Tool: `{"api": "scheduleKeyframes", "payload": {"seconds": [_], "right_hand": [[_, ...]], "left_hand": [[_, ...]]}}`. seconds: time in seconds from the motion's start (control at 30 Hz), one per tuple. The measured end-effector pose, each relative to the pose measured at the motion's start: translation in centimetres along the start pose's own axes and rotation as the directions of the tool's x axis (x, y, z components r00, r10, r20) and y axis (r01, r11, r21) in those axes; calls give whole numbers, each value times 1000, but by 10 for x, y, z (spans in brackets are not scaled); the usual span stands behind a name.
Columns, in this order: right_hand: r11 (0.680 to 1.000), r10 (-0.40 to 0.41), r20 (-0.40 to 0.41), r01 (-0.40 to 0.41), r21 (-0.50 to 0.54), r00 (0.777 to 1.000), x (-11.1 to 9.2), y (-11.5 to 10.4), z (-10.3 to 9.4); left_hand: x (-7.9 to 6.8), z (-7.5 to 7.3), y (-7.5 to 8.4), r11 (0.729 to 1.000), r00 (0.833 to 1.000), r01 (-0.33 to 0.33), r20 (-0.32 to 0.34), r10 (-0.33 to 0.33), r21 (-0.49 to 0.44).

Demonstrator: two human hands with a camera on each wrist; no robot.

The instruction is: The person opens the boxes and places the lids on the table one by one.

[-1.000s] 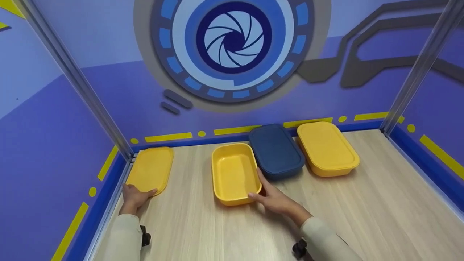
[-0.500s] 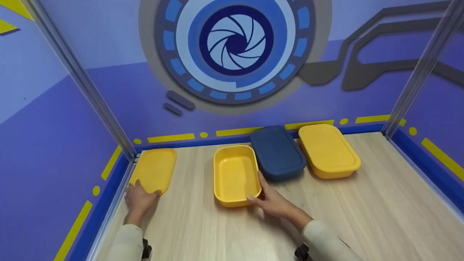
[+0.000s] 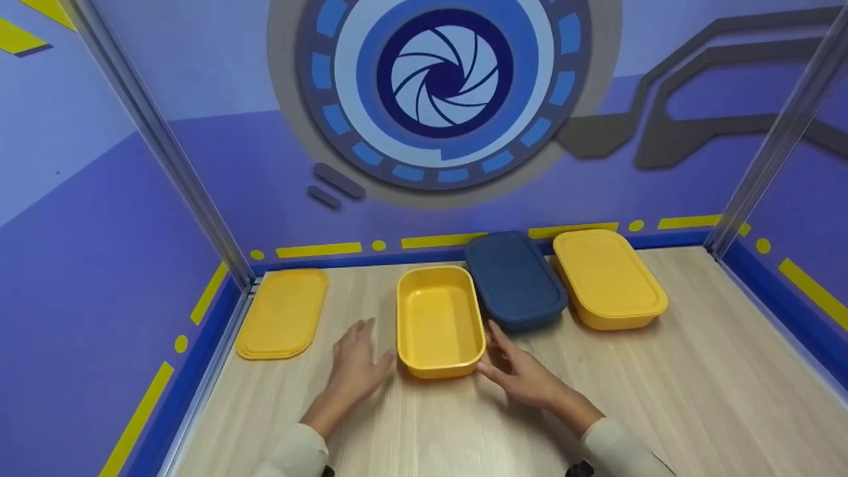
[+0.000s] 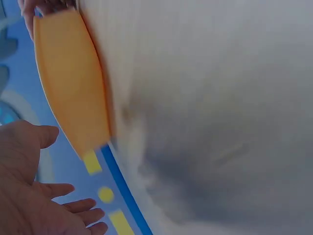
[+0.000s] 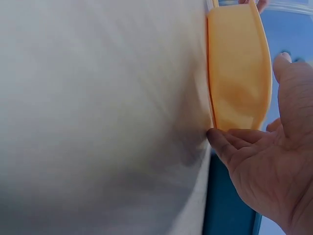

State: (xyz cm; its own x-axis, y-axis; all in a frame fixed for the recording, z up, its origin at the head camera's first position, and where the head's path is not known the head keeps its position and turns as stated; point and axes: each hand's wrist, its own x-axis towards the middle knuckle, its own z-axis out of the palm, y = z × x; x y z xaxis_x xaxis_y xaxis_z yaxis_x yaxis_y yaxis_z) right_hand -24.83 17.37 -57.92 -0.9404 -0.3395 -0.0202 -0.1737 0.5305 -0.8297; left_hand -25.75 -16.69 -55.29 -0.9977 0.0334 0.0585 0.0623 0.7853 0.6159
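Observation:
A yellow lunch box [image 3: 440, 324] without a lid sits in the middle of the table, its inside bare. My left hand [image 3: 358, 361] is at its near left side, with fingers extended and a gap to the box wall; the left wrist view shows the spread fingers [image 4: 80, 205] apart from the box. My right hand [image 3: 530, 381] lies by the near right corner, fingertips right at the wall, the thumb outside the rim. In the right wrist view the fingers [image 5: 239, 142] are fairly straight beside the box. A flat yellow lid [image 3: 281, 315] lies at the left.
A dark blue lidded box [image 3: 515, 278] stands close against the open box's right side. Right of it is a yellow lidded box [image 3: 609, 273]. The printed back wall [image 3: 371, 225] rises behind them, and a metal-edged side wall [image 3: 199, 371] borders the table at left.
My left hand has let go of the yellow lid and moved right to the open box. My right hand has loosened, its thumb now off the rim. The lid and boxes stay in place.

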Motion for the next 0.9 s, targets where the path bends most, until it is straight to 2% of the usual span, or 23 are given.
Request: {"api": "scheduleKeyframes", "payload": {"seconds": [0.17, 0.33, 0.47, 0.63, 0.77, 0.9], "right_hand": [[996, 85, -75, -86, -11, 994, -6, 4, -18], [994, 108, -126, -108, 8, 986, -10, 10, -30], [995, 99, -154, -99, 10, 983, -13, 16, -32], [996, 84, -149, -85, 0, 985, -18, 22, -31], [996, 88, -153, -92, -19, 984, -21, 25, -30], [993, 106, -166, -113, -30, 980, -24, 26, -29]], "left_hand": [[-10, 15, 32, 998, 997, -11, 69, 16, -68], [-16, 24, 46, 996, 997, -63, 46, 66, -67], [-20, 34, 48, 995, 996, -70, 45, 73, -65], [-23, 44, 46, 993, 995, -78, 57, 84, -88], [-23, 47, 42, 990, 995, -80, 50, 86, -117], [-23, 47, 38, 986, 997, -54, 50, 63, -155]]}}
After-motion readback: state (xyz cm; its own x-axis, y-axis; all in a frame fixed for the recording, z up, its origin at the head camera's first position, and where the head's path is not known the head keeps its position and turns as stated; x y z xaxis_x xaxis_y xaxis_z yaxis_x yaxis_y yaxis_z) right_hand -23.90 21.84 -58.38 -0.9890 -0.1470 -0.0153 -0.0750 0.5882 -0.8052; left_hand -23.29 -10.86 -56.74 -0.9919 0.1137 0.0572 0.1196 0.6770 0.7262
